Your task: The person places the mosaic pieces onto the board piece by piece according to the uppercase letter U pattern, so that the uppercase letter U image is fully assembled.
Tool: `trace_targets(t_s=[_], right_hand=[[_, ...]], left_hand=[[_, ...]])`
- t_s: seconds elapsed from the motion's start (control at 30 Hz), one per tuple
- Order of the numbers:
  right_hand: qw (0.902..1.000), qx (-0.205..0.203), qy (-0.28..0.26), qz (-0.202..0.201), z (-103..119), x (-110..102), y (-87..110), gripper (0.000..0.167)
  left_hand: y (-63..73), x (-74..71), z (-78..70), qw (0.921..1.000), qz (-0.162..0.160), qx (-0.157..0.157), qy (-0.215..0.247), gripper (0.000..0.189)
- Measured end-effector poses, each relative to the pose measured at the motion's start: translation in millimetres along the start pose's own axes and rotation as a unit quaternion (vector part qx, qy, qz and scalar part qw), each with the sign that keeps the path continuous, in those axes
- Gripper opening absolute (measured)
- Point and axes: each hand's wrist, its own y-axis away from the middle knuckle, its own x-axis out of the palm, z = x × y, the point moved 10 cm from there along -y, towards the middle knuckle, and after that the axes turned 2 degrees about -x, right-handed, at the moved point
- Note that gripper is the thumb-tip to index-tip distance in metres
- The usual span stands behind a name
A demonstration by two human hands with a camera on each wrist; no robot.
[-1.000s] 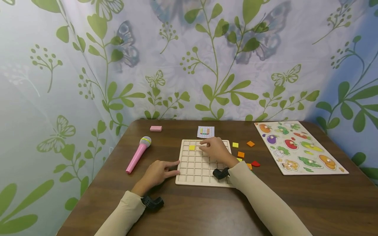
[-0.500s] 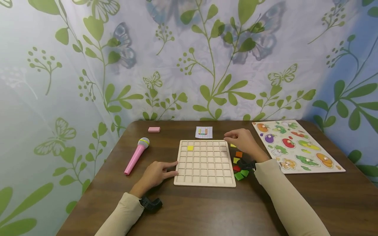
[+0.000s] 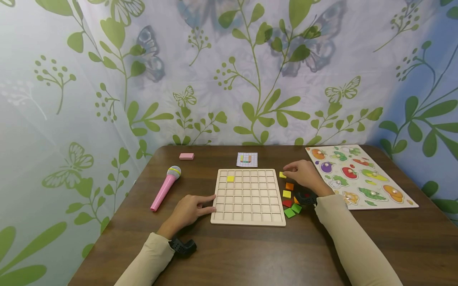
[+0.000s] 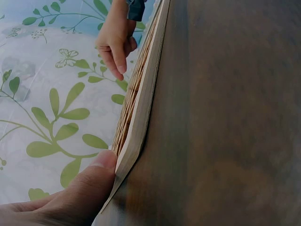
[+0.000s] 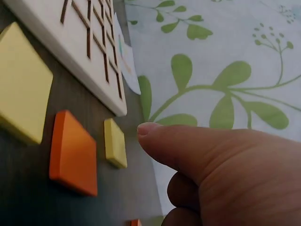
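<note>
A pale wooden grid board [image 3: 247, 219] lies flat on the table, with one yellow tile [image 3: 230, 179] set in a cell near its upper left. At the board's left edge rests my left hand [image 3: 189, 212], thumb and fingers stretched out; its thumb [image 4: 101, 165] touches the board's corner in the left wrist view. My right hand [image 3: 307, 175] is just past the board's right side, fingertips right at another yellow tile [image 3: 282, 174]. In the right wrist view a small gap shows between the thumb [image 5: 155, 132] and that tile [image 5: 115, 143].
Right of the board lie an orange tile [image 3: 289, 186], another yellow tile [image 3: 287, 194], a red piece [image 3: 287, 203] and green tiles [image 3: 290, 213]. A printed pattern card [image 3: 247, 159] sits behind it. A pink microphone [image 3: 165, 190], a pink block [image 3: 187, 156] and a vegetable puzzle [image 3: 361, 174] lie farther out.
My right hand has moved from over the board's upper rows rightward, past its upper right corner, and down to the yellow tile beside it. My left hand has stayed at the board's edge.
</note>
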Motion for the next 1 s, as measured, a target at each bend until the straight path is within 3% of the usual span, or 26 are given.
trace_targets(t_s=[0.5, 1.0], right_hand=[[0.9999, 0.008, 0.01, 0.01, -23.2, 6.6, 3.9, 0.029], [0.9998, 0.011, 0.011, 0.014, -23.3, 9.7, 4.0, 0.028]], left_hand=[[-0.3, 1.2, 0.7, 1.0, -0.004, -0.001, 0.002, 0.051], [0.4, 1.4, 0.1, 1.0, -0.002, -0.005, -0.004, 0.051]])
